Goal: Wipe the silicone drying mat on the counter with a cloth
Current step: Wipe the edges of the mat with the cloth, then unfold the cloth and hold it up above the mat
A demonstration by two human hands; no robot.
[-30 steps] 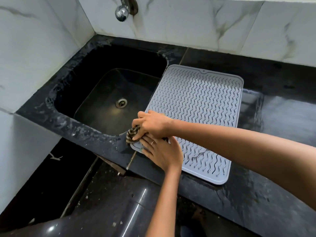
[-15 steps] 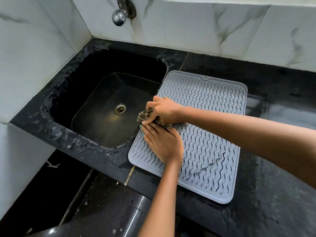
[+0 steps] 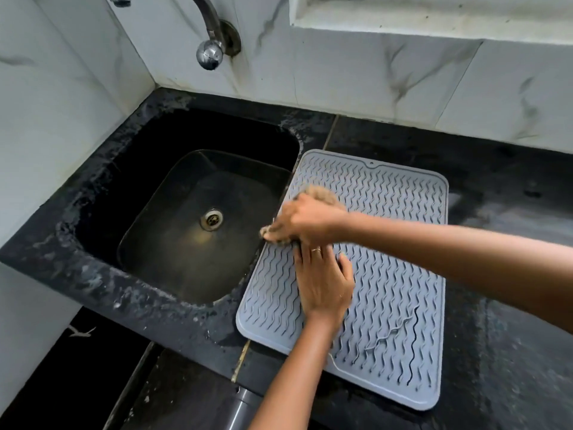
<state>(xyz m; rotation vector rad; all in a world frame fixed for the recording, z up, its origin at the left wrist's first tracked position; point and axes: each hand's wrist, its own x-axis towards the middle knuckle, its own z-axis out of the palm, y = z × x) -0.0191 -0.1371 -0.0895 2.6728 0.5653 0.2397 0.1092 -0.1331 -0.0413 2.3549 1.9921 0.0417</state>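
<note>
Setting: domestic kitchen. Evidence: black speckled stone counter (image 3: 511,352) with dark rectangular inset sink (image 3: 173,243) in its far-left corner, round metal drain (image 3: 211,219), chrome wall tap (image 3: 210,51), white grey-veined marble-look wall tiles (image 3: 341,82), grey ridged silicone drying mat (image 3: 397,259).

Grey wavy-ribbed mat (image 3: 387,243) lies flat on the counter (image 3: 511,352), left edge over the sink rim; bunched brownish cloth (image 3: 322,195) sits on its left edge.

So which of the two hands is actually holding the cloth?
The right hand, reaching in from the right, grips the brown cloth at the mat's sink-side edge. The left hand, with a ring, lies flat on the mat, holding nothing.
</note>
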